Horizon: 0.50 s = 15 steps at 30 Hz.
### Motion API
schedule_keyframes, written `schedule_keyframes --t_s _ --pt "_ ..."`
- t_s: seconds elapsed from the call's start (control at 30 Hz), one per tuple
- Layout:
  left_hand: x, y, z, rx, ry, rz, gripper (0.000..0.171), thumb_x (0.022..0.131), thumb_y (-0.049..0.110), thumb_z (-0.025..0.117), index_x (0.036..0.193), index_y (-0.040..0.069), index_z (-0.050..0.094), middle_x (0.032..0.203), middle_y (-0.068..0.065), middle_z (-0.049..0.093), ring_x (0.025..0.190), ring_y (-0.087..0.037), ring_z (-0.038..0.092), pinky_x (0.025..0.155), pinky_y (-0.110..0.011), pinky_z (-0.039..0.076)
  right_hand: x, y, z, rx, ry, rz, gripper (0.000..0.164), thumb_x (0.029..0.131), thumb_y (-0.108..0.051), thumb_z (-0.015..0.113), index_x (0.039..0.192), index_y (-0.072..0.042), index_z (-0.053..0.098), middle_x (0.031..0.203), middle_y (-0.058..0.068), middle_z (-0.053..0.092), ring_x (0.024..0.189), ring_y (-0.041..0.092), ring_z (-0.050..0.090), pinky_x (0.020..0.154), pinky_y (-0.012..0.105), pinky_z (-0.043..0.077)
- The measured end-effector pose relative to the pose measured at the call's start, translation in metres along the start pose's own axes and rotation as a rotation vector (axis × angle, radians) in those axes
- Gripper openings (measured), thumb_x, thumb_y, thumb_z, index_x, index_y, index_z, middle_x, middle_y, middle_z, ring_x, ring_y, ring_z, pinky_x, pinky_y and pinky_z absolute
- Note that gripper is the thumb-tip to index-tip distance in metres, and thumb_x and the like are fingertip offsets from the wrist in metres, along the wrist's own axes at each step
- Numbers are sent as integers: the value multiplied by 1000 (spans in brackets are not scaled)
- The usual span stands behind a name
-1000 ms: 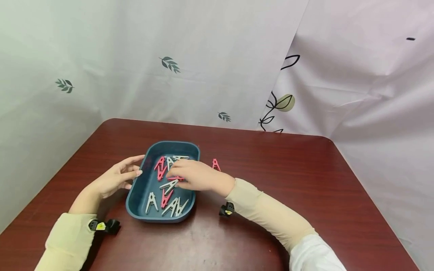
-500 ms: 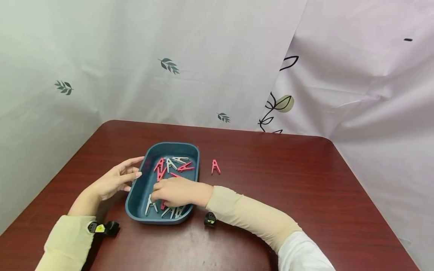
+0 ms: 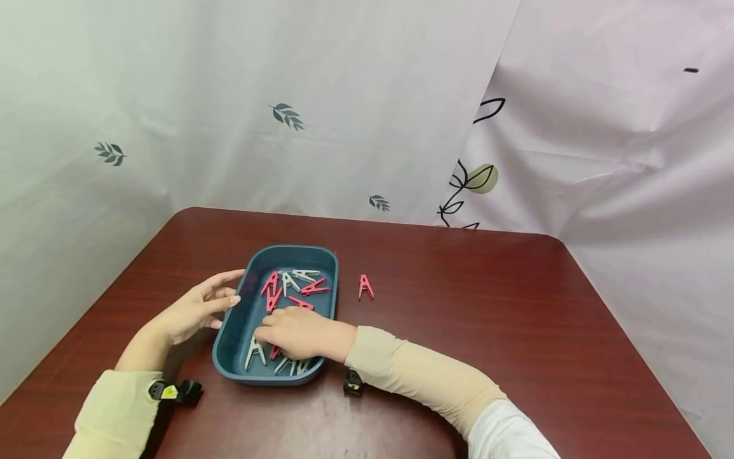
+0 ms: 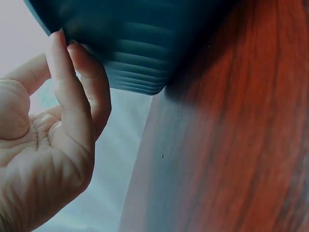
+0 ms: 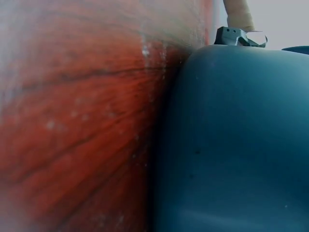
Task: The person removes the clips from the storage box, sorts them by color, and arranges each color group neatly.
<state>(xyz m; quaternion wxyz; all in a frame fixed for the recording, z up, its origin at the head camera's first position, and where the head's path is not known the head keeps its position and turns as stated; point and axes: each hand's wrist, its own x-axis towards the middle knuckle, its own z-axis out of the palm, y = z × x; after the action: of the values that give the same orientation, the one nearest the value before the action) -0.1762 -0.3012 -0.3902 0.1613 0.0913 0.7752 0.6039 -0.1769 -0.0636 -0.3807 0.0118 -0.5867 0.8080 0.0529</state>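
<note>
Clothespins, all but one in tray, toward left edge of desk; likely light, stiff plastic, best pinched at handles. Left hand, fingers loosely bent, touches tray's left rim. Right hand curls over clothespins; grip hidden.

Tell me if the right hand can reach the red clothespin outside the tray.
Likely yes: the right hand must clear the tray's right rim, but nothing lies between that rim and the red clothespin.

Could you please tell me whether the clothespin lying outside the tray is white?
No, the clothespin on the table beside the tray is pinkish red.
</note>
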Motion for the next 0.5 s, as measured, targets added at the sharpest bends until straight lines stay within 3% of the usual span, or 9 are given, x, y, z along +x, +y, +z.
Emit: schedule_keyframes --t_s 0.2,0.33,0.5 --pt "0 -1 0 -13 -15 13 61 98 13 52 147 3 18 101 0 63 79 -15 68 64 -32 58 -1 0 1 -50 0 -13 22 96 -18 55 114 -23 67 105 -7 63 97 8 56 90 19 44" --pt "0 -2 0 -13 -13 9 60 98 14 52 148 4 19 99 1 63 79 -14 68 63 -31 58 -3 -1 0 -80 40 -34 20 97 -20 53 106 -24 70 98 -8 63 92 8 56 83 19 45" --pt "-1 -1 0 -6 0 -2 61 98 15 52 148 4 19 100 0 63 80 -15 68 64 -31 58 -5 -3 -3 -75 104 -47 20 99 -24 51 110 -23 68 102 -9 65 97 7 57 85 17 45"
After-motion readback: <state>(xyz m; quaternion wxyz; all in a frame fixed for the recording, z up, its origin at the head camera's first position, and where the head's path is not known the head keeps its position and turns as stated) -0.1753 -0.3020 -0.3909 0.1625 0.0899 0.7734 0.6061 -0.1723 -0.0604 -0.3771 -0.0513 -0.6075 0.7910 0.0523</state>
